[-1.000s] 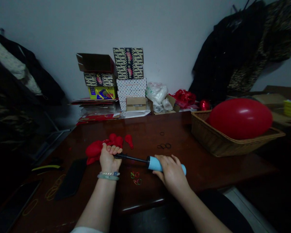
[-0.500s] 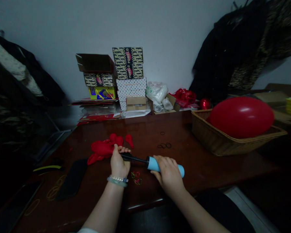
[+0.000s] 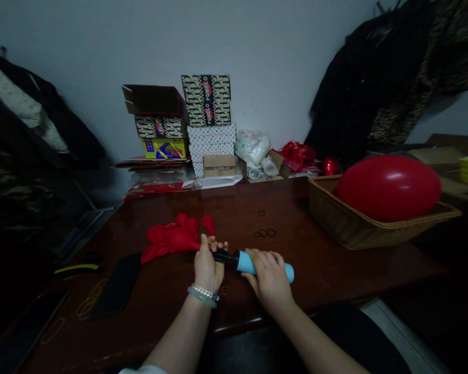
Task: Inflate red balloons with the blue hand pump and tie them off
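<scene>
left hand (image 3: 207, 270): closed grip, fingers wrapped | right hand (image 3: 269, 278): curled over, palm down

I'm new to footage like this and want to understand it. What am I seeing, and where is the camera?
There is no machine here: these are a person's own two bare hands, filmed by one camera worn on their head, looking forward and down. The left hand closes around the neck of a limp red balloon, next to the black nozzle of a pale blue hand pump. The right hand grips the pump's barrel. All this is on a dark polished wooden table, with a few black rubber bands nearby. Further right, a wicker basket holds a large inflated red balloon.
</scene>
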A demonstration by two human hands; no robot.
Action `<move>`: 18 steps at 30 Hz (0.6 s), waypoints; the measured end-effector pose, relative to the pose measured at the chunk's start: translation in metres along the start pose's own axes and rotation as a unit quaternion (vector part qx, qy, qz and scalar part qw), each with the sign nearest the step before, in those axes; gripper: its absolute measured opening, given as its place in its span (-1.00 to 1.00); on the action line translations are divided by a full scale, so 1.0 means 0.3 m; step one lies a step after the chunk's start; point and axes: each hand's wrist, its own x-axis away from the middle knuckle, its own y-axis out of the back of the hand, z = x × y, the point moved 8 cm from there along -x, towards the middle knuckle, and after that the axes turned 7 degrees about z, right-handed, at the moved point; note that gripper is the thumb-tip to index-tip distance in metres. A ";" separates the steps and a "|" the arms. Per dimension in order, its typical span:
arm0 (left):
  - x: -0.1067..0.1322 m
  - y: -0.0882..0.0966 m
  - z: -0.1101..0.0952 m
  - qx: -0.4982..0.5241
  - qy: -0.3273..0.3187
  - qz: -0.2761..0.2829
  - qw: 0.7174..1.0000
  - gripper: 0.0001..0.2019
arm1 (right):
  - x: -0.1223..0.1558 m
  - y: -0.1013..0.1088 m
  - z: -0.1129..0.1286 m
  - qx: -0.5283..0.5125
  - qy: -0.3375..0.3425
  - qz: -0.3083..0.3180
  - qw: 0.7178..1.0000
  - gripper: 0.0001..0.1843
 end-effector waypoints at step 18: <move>-0.087 0.041 -0.228 0.043 -0.063 -0.043 0.996 -0.64 | -0.049 0.059 -0.031 0.019 0.045 -0.019 0.999 -0.55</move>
